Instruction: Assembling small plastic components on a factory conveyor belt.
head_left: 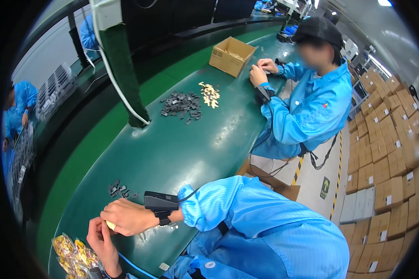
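Note:
My left hand (pixel 101 239) and my right hand (pixel 131 217) meet over the near left of the green table, their fingers closed together. Between the fingertips a small pale yellow piece (pixel 111 225) shows in part; its exact kind is hidden by the fingers. Just beyond my right hand lies a small heap of black plastic parts (pixel 120 189). Clear bags of yellow and red-brown pieces (pixel 73 253) rest beside my left hand. A black device is strapped to my right wrist.
Farther along the green table (pixel 191 149) lie a larger pile of black parts (pixel 180 105), pale yellow pieces (pixel 210 95) and an open cardboard box (pixel 232 56). A co-worker (pixel 307 97) in blue works at the right edge. A dark post (pixel 125 79) rises at left.

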Action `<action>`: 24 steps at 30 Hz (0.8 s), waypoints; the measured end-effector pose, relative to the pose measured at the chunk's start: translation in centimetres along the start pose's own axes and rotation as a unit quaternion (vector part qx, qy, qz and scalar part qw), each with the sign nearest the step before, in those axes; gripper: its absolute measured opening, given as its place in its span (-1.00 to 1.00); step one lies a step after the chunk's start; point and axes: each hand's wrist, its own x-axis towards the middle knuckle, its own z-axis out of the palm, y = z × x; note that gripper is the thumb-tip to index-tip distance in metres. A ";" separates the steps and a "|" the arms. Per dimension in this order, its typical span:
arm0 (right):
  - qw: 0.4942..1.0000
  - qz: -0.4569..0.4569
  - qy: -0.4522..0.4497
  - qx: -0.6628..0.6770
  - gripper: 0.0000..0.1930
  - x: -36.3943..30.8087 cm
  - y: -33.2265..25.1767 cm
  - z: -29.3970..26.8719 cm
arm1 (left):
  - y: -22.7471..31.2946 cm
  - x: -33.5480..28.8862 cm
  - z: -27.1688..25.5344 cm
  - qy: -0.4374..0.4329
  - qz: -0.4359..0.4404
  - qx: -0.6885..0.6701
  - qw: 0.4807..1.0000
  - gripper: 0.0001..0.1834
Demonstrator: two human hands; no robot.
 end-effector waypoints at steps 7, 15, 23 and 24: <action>0.998 0.004 0.045 0.043 -0.88 0.3 -0.2 -0.3 | 0.5 0.3 -0.1 0.004 0.015 0.042 0.999 -0.86; 0.951 0.126 0.059 0.276 -0.83 1.0 -1.6 -1.3 | -0.5 0.2 -0.6 0.014 -0.016 -0.104 0.994 -0.85; 0.959 0.150 0.129 0.201 -0.91 2.0 -0.1 -1.2 | 0.1 0.4 -1.4 -0.034 -0.061 -0.053 0.996 -0.89; 0.949 0.168 0.151 0.219 -0.92 2.4 -0.4 -1.2 | 0.5 0.2 -1.6 -0.047 -0.064 -0.035 0.996 -0.90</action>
